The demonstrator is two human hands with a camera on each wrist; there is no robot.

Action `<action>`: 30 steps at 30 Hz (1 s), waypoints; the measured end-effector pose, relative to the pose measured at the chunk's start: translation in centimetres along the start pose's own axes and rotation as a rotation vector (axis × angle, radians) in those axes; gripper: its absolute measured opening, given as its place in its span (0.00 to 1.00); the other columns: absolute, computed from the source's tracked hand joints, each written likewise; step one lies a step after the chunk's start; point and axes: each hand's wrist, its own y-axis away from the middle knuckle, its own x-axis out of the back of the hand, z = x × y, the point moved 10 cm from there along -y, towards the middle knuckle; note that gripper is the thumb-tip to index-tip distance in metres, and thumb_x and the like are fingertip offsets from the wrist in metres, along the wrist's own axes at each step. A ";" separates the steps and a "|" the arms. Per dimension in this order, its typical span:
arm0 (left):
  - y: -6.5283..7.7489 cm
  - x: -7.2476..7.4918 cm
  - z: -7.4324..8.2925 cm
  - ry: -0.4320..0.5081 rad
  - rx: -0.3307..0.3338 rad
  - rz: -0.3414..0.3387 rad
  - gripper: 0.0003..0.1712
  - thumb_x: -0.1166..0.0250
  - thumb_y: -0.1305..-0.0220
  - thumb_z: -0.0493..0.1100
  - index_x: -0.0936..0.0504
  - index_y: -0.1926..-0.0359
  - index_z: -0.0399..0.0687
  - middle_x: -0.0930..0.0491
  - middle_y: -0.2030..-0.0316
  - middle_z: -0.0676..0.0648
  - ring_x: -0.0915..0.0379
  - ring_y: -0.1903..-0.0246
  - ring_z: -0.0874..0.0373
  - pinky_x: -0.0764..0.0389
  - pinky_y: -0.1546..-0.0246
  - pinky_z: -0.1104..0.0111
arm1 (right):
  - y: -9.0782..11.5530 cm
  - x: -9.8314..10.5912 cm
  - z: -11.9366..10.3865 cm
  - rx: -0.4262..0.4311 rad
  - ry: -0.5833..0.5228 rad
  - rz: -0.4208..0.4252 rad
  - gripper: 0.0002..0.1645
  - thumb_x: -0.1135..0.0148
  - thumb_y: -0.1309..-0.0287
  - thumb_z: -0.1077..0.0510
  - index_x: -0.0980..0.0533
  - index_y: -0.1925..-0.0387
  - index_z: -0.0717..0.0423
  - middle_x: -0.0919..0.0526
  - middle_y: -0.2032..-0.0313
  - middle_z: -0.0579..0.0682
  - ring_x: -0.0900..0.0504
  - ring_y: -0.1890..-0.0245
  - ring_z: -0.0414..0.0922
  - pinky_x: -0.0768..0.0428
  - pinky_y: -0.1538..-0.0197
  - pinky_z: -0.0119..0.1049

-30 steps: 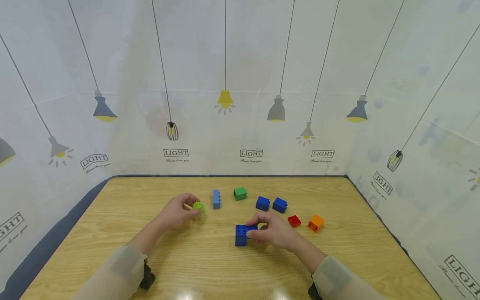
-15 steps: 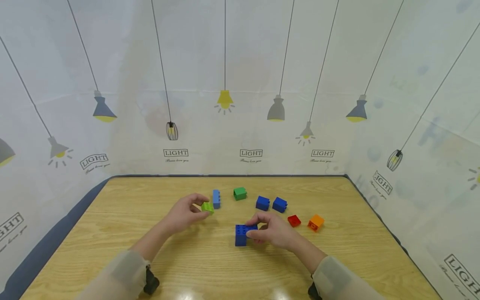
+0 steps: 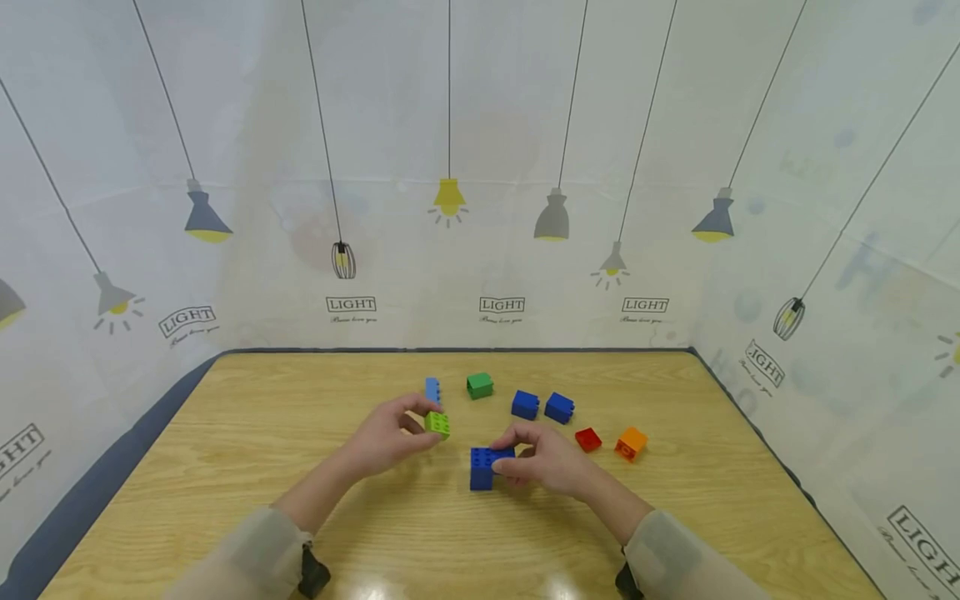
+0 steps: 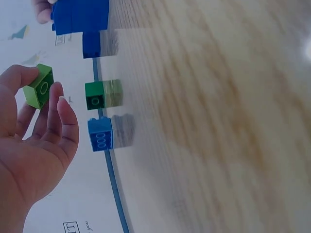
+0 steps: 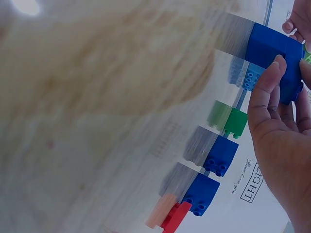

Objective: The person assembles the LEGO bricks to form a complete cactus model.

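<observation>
My left hand (image 3: pixel 384 439) pinches a lime green toy building brick (image 3: pixel 437 425) between thumb and fingers, above the table. In the left wrist view the hollow underside of this lime brick (image 4: pixel 40 87) shows. To its right, my right hand (image 3: pixel 553 460) grips a block of joined blue building bricks (image 3: pixel 482 472), studs up. Its right part is covered by my fingers in the head view. The right wrist view shows thumb and fingers around the blue block (image 5: pixel 274 46). A small gap separates the lime brick from the blue block.
Behind my hands lie a light blue brick (image 3: pixel 432 389), partly hidden by my left hand, a green brick (image 3: pixel 480 386) and two blue bricks (image 3: pixel 525 405). A flat red brick (image 3: pixel 588 440) and an orange brick (image 3: pixel 632 444) lie right of my right hand. Printed cloth walls (image 3: pixel 405 267) surround the wooden table (image 3: pixel 285 392).
My left hand has lifted the lime green brick and carried it right and nearer, toward the blue block, its studs now facing up. My right hand has kept its place on the blue block.
</observation>
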 end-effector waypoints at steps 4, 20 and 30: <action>0.0 -0.7 0.6 -0.001 -0.027 -0.010 0.23 0.24 0.30 0.43 0.16 0.37 0.46 0.14 0.45 0.43 0.16 0.55 0.56 0.16 0.67 0.67 | -0.1 0.0 0.1 -0.008 -0.002 0.002 0.12 0.25 0.29 0.55 0.15 0.48 0.52 0.14 0.49 0.52 0.12 0.65 0.46 0.07 0.56 0.41; 0.0 -3.7 2.6 0.023 -0.083 -0.087 0.21 0.23 0.30 0.43 0.15 0.40 0.46 0.15 0.40 0.43 0.15 0.55 0.56 0.12 0.60 0.68 | -0.2 0.0 0.2 -0.009 -0.026 -0.006 0.14 0.24 0.29 0.54 0.15 0.47 0.53 0.15 0.49 0.53 0.11 0.64 0.47 0.07 0.55 0.43; 0.0 -5.5 2.5 0.034 -0.046 -0.126 0.19 0.23 0.29 0.44 0.15 0.41 0.52 0.14 0.45 0.50 0.16 0.54 0.56 0.12 0.59 0.66 | -0.1 0.0 0.2 -0.020 -0.033 -0.005 0.15 0.25 0.29 0.56 0.16 0.46 0.55 0.16 0.46 0.55 0.11 0.64 0.46 0.07 0.56 0.40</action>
